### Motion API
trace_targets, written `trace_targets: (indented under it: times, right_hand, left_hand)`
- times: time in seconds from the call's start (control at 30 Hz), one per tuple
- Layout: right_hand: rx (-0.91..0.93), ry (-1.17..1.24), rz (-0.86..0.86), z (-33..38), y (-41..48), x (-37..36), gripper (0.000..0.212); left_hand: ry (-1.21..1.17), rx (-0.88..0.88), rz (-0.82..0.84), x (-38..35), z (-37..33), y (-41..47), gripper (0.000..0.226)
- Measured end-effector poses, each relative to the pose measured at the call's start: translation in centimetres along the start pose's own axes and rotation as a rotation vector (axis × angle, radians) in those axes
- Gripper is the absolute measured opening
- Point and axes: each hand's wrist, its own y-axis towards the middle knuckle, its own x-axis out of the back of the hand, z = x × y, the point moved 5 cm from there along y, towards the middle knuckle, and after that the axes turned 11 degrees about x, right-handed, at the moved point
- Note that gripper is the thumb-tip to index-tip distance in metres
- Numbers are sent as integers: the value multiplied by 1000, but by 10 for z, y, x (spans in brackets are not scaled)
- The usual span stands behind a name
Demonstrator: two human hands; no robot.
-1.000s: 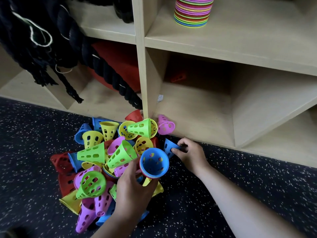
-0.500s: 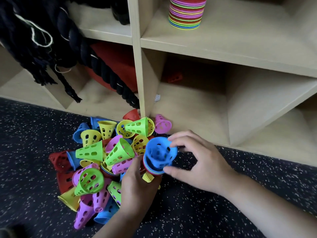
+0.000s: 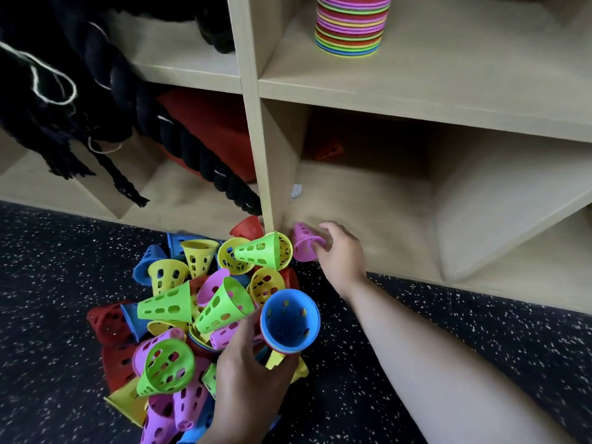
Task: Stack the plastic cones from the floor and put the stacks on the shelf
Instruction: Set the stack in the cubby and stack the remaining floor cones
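Head view, looking down at the foot of a wooden shelf unit (image 3: 416,105). The left hand (image 3: 253,370), nearest the camera, has its fingers and thumb wrapped round a short nested stack (image 3: 290,322) of perforated plastic cones; the innermost cone is blue, its wide mouth faces the camera, and a yellow tip shows below. The stack is held just above the right edge of the cone pile (image 3: 189,315), a loose heap of green, yellow, purple, blue and red cones lying on the dark speckled floor (image 3: 480,341) just in front of the shelf's upright divider. The right hand (image 3: 341,251) reaches farther in, its fingers curled over the rim of a purple cone (image 3: 302,246) that lies on its side at the front edge of the lower right compartment, just right of the divider; the hand is slightly blurred. A finished multicoloured stack (image 3: 352,25) stands upright on the upper right shelf. A lone red cone (image 3: 328,151) lies at the back of the lower right compartment. A thick black rope (image 3: 179,142) hangs across the left compartments, in front of a red object (image 3: 211,123).
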Motion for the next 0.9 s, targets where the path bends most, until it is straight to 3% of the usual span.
trace_targets:
  times: [0.13, 0.3, 0.53, 0.73, 0.9]
  right_hand:
    - [-67, 34, -143, -5, 5, 0, 12]
    - [-40, 128, -243, 15, -5, 50, 10]
    - [-25, 356, -78, 103, -51, 142, 19]
    - [150, 330, 160, 158, -104, 128, 21]
    - [65, 408, -51, 133, -128, 117, 16]
  left_hand:
    - [29, 12, 0, 5, 1, 1, 71]
    - [27, 0, 12, 10, -1, 0, 72]
    - [16, -14, -14, 17, -7, -17, 72]
    - [10, 1, -41, 25, -13, -40, 67]
    - [-18, 41, -78, 42, -9, -60, 57]
